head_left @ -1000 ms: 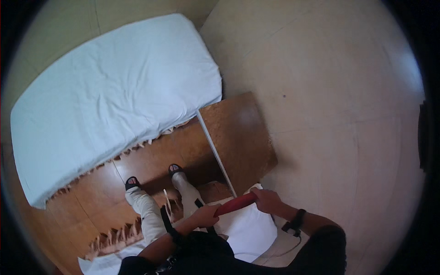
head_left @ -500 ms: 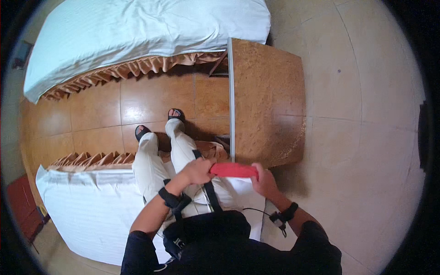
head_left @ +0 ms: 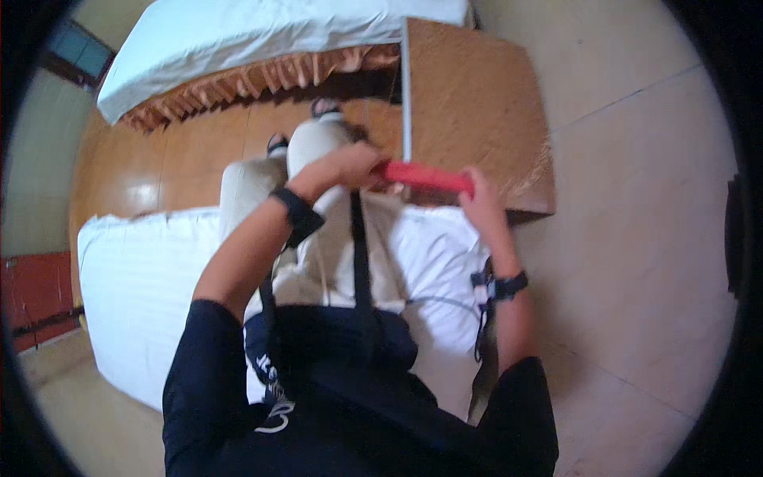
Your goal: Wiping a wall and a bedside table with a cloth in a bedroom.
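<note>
Between my two hands stretches a red, long, narrow thing (head_left: 427,176), slightly blurred, its exact kind unclear. My left hand (head_left: 359,164) is closed around its left end. At the opposite end, my right hand (head_left: 480,199) grips it with the fingers closed. It is held out over my knees, its right end a little lower in the picture. Both wrists wear black bands, the left (head_left: 299,217) and the right (head_left: 509,286); a cable hangs by the right one.
I sit on a white-covered bed (head_left: 143,278). Across the tiled floor (head_left: 183,171) stands another white bed (head_left: 238,48) with a ruffled brown skirt. A brown wooden table (head_left: 477,103) bridges the right side. A reddish panel (head_left: 38,294) is at far left.
Both hands, still holding the red thing, have moved farther out from my body. The red thing has tilted slightly, right end down in the picture. The head view has shifted too.
</note>
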A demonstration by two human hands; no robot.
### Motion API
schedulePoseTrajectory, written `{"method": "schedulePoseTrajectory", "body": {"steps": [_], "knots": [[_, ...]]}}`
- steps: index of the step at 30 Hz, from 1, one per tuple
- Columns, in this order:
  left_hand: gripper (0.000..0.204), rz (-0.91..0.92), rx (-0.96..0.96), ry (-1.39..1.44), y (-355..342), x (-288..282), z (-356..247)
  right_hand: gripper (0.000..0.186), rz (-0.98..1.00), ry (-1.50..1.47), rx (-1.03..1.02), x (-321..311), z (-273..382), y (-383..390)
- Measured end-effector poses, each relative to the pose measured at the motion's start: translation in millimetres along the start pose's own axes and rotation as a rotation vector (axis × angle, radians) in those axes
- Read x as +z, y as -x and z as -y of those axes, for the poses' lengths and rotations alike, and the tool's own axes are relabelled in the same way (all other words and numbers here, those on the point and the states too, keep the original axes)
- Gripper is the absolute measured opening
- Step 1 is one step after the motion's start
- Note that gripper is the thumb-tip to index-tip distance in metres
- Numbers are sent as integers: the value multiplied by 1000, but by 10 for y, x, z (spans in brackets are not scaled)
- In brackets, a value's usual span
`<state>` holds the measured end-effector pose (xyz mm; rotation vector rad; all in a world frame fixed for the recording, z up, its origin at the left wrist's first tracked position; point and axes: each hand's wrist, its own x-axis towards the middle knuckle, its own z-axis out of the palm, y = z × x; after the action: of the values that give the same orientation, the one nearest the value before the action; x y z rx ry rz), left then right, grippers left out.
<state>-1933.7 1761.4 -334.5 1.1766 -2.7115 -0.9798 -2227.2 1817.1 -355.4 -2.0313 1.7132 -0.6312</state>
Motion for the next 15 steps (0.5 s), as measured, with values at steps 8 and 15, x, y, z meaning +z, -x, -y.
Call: {"method": "schedulePoseTrajectory", "body": {"steps": [8,15], "knots": [[42,-85,47,-25,-191,-100,-249,32,12,-77,67,-25,190,-188],[40,-308,-43,258,-547,181,106,31,-101,-63,284,221,-47,-441]]}}
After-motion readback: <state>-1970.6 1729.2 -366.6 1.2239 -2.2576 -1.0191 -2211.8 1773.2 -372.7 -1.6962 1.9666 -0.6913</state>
